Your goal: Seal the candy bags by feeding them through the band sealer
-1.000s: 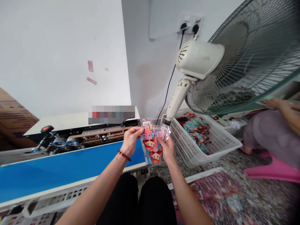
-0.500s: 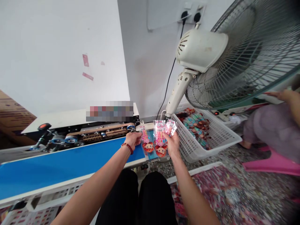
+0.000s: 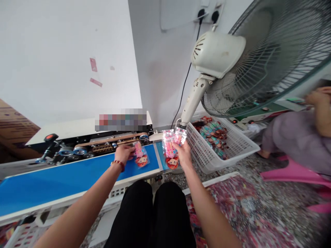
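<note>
My left hand, with a beaded bracelet at the wrist, pinches the edge of a clear packet with a pink label and a red-haired cartoon figure. This packet is over the blue belt, beside the sealing machine's rollers. My right hand is closed on a small bunch of similar packets at the belt's right end. Their shiny tops catch the light; how many there are I cannot tell.
A white fan stands at the right, over a white basket of teal and brown packets. Pink packets fill a low container by my right knee. Another person sits near a pink stool.
My left hand has moved left along the belt with one packet, away from the bunch. My right hand keeps its bunch at the belt's end. The other person's hand has shifted.
</note>
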Available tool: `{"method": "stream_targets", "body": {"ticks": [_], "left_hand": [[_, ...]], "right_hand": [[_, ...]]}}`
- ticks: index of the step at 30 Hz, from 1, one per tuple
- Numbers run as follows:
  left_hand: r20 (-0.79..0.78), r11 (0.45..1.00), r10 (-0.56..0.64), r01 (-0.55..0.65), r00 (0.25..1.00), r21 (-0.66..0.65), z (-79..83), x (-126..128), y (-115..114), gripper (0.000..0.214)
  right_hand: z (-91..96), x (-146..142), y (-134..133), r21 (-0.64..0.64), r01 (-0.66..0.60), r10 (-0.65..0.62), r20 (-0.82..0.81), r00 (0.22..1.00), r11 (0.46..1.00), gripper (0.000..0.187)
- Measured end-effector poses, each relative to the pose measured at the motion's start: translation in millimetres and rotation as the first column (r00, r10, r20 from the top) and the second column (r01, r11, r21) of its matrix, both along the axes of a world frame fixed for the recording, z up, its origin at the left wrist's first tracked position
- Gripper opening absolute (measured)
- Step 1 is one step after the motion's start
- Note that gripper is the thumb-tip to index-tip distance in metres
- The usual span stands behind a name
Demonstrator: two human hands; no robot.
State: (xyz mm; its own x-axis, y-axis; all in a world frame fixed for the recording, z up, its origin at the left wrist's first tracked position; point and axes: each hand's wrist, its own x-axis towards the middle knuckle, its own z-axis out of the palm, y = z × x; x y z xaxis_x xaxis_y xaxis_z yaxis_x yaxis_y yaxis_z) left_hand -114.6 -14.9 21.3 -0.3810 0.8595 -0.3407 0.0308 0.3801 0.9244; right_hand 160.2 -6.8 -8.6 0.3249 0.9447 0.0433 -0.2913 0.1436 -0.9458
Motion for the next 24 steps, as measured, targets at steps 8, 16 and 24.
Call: {"method": "stream_targets", "body": {"ticks": [8, 16, 24], "left_hand": [[-0.534, 0.931, -0.220, 0.340, 0.816, 0.135, 7.4, 50.8, -36.5, 0.020], [-0.272, 0.911, -0.350, 0.393, 0.897, 0.127, -5.7, 103.7, 12.9, 0.021], [0.148, 0.936, -0.334, 0.308, 0.931, 0.170, -5.9, 94.1, 12.9, 0.057]], "right_hand": [[3.4, -20.4, 7.6, -0.069, -0.075, 0.082, 0.107, 0.991, 0.995, 0.039], [2.9, -21.2, 4.4, -0.110, -0.089, 0.098, 0.083, 0.992, 0.990, 0.039], [-1.0, -10.3, 7.0, -0.101, -0.118, 0.120, 0.017, 0.993, 0.988, 0.039]]}}
